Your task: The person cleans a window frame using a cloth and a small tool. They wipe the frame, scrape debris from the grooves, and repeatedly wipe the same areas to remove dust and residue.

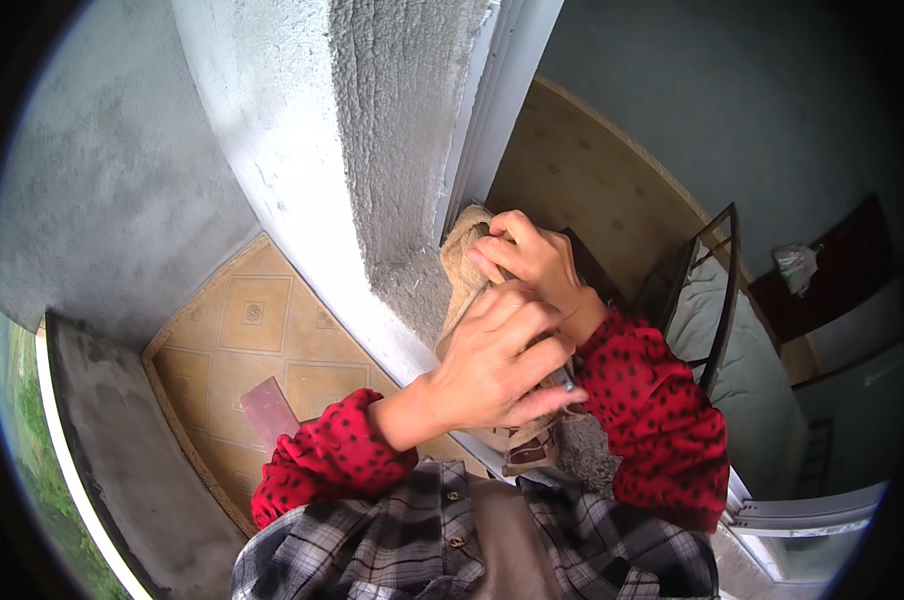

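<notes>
A tan terry cloth (463,247) with a brown-patterned end (530,454) lies bunched above the rough concrete sill. My right hand (534,255) pinches its upper part between thumb and fingers. Just below and overlapping it, my left hand (497,352) is curled over the middle of the cloth, with its thumb stretched to the right. A small grey, shiny bit (569,387) shows at the left thumb. What lies under the left palm is hidden. Both forearms are in red sleeves with dark spots.
A white window frame (497,112) rises beside the rough concrete wall edge (399,112). Left of the sill is a tiled floor (253,315) with a pink slab (269,412). To the right stand a metal-framed bed (729,300) with pale bedding and a white plastic bag (795,266).
</notes>
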Demonstrator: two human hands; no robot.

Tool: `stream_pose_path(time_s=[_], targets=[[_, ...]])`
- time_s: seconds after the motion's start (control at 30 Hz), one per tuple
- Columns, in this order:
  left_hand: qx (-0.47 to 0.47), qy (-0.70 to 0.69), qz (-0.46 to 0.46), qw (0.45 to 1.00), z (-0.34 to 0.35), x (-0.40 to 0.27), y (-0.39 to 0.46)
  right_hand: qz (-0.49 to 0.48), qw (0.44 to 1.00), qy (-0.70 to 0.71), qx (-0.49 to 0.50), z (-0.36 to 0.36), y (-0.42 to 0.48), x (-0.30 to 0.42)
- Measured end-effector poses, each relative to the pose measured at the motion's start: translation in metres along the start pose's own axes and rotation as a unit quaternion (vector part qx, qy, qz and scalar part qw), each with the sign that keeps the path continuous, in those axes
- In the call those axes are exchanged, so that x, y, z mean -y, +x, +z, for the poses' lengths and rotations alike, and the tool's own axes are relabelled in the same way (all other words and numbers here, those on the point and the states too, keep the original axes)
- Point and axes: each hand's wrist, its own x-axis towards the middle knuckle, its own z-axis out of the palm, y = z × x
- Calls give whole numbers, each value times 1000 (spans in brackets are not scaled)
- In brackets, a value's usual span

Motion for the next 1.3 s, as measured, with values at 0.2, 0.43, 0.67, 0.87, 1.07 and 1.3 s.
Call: stream_pose_path(time_s=[0.2, 0.43, 0.67, 0.87, 1.07, 1.3], targets=[[-33, -92, 25, 995, 22, 23, 22, 36, 998, 42, -32, 3, 16, -6], [-125, -221, -110, 961, 37, -5, 48, 134, 950, 246, -141, -27, 3, 25], [-75, -104, 4, 992, 44, -9, 33, 75, 988, 130, -27, -20, 0, 9], [-67, -64, -179, 979, 36, 39, 90, 243, 898, 355, -89, 18, 22, 3], [-187, -267, -214, 921, 58, 30, 136, 272, 927, 228, 124, -59, 3, -8], [-117, -85, -120, 982, 51, 43, 101, 201, 579, 772, -168, -15, 24, 8]])
